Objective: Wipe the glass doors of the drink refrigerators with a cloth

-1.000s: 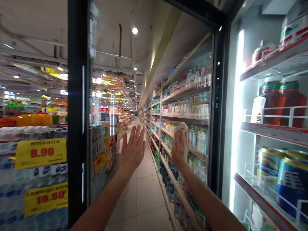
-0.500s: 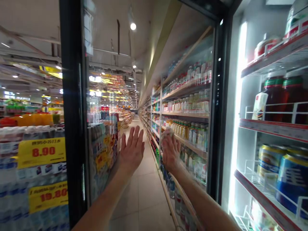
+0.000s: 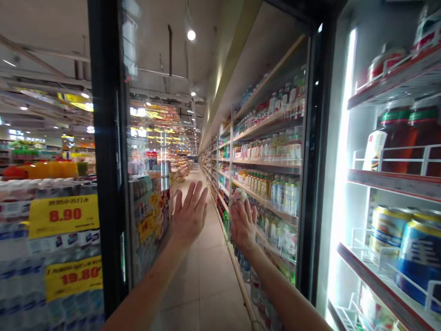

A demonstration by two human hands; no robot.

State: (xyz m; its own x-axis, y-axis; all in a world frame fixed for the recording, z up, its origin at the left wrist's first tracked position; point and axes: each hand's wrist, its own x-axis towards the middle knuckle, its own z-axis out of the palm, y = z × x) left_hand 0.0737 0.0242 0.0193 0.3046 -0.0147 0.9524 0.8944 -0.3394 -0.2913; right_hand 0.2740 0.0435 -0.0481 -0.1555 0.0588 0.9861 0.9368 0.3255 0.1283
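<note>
An open glass door with a dark frame [image 3: 107, 151] stands in front of me, and the store aisle shows through its pane. My left hand [image 3: 189, 215] is raised flat at the pane, fingers spread and holding nothing. To the right of it, my right hand [image 3: 243, 227] presses a crumpled whitish cloth [image 3: 239, 195] at the glass. The cloth sticks out above the fingertips; the rest of it is hidden under the palm and fingers.
On the right is a lit cooler with wire-fronted shelves [image 3: 396, 180], dark bottles [image 3: 396, 133] and blue cans [image 3: 420, 255]. Stacked bottled drinks with a yellow price sign [image 3: 64, 215] stand at left. Beyond the glass, shelves of bottles [image 3: 262, 181] line the tiled aisle [image 3: 210, 271].
My right hand and the cloth have slid slightly down on the pane. My left hand stays in nearly the same place. The view has shifted a little.
</note>
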